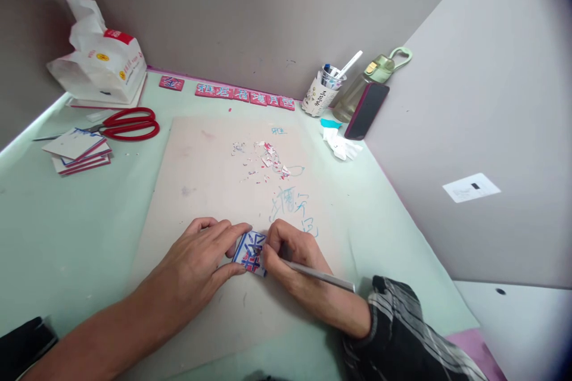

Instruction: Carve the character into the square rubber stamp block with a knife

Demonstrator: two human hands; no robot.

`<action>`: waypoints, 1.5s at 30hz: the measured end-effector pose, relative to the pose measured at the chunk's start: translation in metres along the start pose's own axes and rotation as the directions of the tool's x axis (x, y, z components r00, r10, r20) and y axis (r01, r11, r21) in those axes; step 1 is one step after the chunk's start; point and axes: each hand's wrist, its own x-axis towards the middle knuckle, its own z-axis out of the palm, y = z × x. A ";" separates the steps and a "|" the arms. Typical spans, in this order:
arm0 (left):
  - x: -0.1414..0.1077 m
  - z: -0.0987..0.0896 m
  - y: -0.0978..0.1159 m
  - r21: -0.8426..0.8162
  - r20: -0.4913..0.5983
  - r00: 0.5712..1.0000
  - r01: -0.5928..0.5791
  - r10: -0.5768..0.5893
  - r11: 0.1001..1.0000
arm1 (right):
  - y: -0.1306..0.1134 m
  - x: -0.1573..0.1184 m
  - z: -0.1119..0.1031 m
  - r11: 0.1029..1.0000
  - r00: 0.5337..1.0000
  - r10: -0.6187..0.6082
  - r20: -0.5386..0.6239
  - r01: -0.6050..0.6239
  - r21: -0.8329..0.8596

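Note:
A small square tile (250,253) with blue strokes and pinkish-red patches lies on the beige board (179,190), tilted a little. My left hand (210,250) grips its left side, thumb at the lower edge and fingers at the upper edge. A slim grey metal-looking tool (319,275) is in my right hand (292,256), its fingers closed round it at the tile's right side. The tool's tip is hard to make out. Red and white shavings (272,161) and blue pen marks (288,199) are on the board beyond my hands.
Red-handled scissors (129,125) and stacked cards (78,152) lie at left, near a tissue pack (105,65). Red character tiles (245,95) line the back edge. A pen cup (322,92), green bottle (357,92), phone (367,112) and crumpled tissue (340,144) are at back right.

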 end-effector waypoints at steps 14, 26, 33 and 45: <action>0.001 -0.001 0.001 0.039 -0.002 1.000 -0.015 0.015 0.999 | -0.005 0.001 -0.007 0.993 0.993 -0.087 0.078 0.092 -0.075; 0.000 0.000 0.002 0.008 0.002 1.000 0.019 -0.019 1.000 | -0.003 -0.001 -0.008 1.000 0.994 -0.002 0.106 0.004 -0.022; 0.001 -0.002 0.002 -0.028 0.024 0.996 0.084 -0.083 0.996 | -0.004 -0.002 -0.009 1.000 0.993 0.026 0.115 -0.026 -0.003; 0.000 -0.004 0.009 -0.050 0.037 0.990 0.136 -0.134 0.989 | 0.021 0.002 0.000 0.637 0.726 -0.674 0.138 0.665 -0.391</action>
